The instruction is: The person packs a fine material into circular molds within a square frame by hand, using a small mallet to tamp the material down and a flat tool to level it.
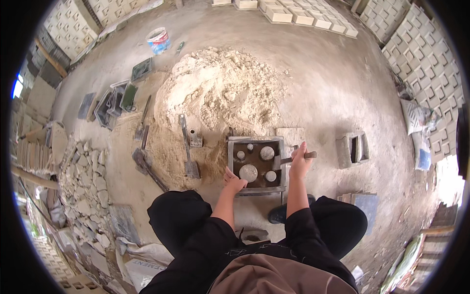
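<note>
In front of me on the floor sits a rectangular mould box (259, 190) with grey walls. Inside it, several round pale pegs of different sizes, among them a large disc (248, 173), stand up from a brown base. At the box's near left corner my left hand (235, 182) rests against the rim, fingers outstretched and thumb apart. My right hand (299, 164) is closed round the handle of a short tool (311, 155). Its flat grey head reaches over the right wall of the box; the exact kind of tool is unclear.
Beyond the box rises a big heap of pale sandy powder (225, 88). A shovel (190, 164) and a hollow block (196, 138) lie left of it. Dark mould trays (115, 100) and a bucket (158, 41) stand farther off. A block mould (355, 149) sits right; broken stones (85, 181) lie left.
</note>
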`<action>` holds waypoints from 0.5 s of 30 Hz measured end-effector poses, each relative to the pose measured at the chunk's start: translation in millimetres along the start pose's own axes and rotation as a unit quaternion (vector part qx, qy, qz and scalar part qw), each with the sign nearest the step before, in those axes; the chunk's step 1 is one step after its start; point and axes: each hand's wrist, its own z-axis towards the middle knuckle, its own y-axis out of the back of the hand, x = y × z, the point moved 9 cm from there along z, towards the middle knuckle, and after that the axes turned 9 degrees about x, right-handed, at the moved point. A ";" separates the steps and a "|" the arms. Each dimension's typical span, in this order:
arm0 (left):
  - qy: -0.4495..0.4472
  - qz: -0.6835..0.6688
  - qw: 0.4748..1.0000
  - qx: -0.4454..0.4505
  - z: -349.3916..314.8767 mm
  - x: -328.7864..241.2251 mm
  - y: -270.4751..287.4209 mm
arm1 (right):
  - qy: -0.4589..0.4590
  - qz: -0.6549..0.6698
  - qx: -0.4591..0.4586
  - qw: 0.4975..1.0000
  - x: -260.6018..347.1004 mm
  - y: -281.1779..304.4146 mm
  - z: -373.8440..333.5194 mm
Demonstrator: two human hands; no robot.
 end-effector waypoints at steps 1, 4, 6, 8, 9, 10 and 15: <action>0.006 0.004 1.000 0.000 -0.1 0.2 0.7 | 0.001 0.003 -0.018 1.000 0.4 2.2 -1.6; 0.009 0.007 1.000 0.001 3.3 -2.0 -3.1 | 0.011 -0.065 0.002 0.998 -38.1 4.0 8.0; 0.002 -0.004 1.000 -0.009 7.6 4.4 2.4 | -0.031 -0.006 0.020 0.999 -42.9 -0.5 27.0; 0.000 0.003 1.000 -0.018 8.4 6.9 2.3 | -0.054 0.031 0.023 0.998 -29.5 -5.4 32.9; -0.002 0.008 1.000 -0.023 8.6 5.7 4.2 | -0.039 0.037 0.021 0.998 -18.5 -6.8 32.2; -0.004 0.011 1.000 -0.022 7.4 4.6 2.6 | -0.026 0.039 0.016 0.999 -11.9 -4.1 29.5; -0.022 0.040 0.999 -0.022 11.0 -5.5 -3.7 | 0.013 -0.032 0.040 0.999 -57.2 5.0 36.2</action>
